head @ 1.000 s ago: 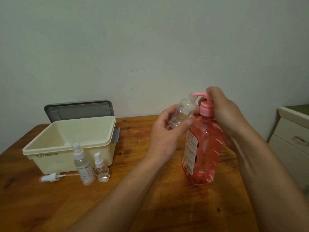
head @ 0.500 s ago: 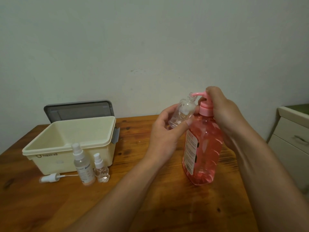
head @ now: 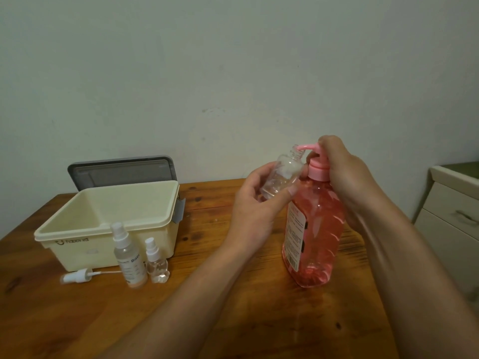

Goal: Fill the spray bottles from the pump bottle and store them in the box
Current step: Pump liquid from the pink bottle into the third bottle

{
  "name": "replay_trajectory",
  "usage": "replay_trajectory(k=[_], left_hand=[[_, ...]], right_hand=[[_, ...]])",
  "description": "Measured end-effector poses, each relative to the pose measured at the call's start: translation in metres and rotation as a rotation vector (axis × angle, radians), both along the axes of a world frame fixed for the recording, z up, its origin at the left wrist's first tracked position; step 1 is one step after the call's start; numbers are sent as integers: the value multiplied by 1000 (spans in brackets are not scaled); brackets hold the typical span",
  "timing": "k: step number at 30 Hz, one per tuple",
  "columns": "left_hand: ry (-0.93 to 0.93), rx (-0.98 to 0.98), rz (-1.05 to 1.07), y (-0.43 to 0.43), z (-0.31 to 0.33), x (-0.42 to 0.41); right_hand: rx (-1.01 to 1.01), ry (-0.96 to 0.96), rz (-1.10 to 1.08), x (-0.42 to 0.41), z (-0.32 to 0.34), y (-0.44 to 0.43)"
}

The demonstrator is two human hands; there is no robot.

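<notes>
Fingers [head: 255, 177] and thumb of the left hand [head: 255, 216] curl round a small clear bottle [head: 281, 177], tilted, open neck at the pink spout [head: 304, 146]. Now the right hand [head: 344, 174] has its fingers curled over the pump top of the pump bottle [head: 315, 237], upright on the wooden table [head: 272, 332]. That left palm blocks the small bottle's base. Off to the left, 1 loose spray cap [head: 76, 276] lies flat with its tube, then a tall spray bottle [head: 128, 257] and a short spray bottle [head: 155, 265], 2 capped, side by side, just in front of the cream box [head: 108, 211]. Box is open, grey lid [head: 121, 171] upright behind it against the wall [head: 233, 73]. Drawers [head: 456, 224] far right.
</notes>
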State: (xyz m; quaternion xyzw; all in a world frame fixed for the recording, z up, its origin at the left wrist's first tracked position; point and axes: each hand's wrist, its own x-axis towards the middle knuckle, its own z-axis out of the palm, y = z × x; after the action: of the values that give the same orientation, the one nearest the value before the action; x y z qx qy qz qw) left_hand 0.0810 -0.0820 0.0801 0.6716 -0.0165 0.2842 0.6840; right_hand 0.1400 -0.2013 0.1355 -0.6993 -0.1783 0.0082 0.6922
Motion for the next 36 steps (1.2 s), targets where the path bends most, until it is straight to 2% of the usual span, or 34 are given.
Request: replay_trajectory(k=[36], left_hand=[[-2, -1, -13, -2, 2, -2]], right_hand=[[-18, -2, -11, 2, -1, 1]])
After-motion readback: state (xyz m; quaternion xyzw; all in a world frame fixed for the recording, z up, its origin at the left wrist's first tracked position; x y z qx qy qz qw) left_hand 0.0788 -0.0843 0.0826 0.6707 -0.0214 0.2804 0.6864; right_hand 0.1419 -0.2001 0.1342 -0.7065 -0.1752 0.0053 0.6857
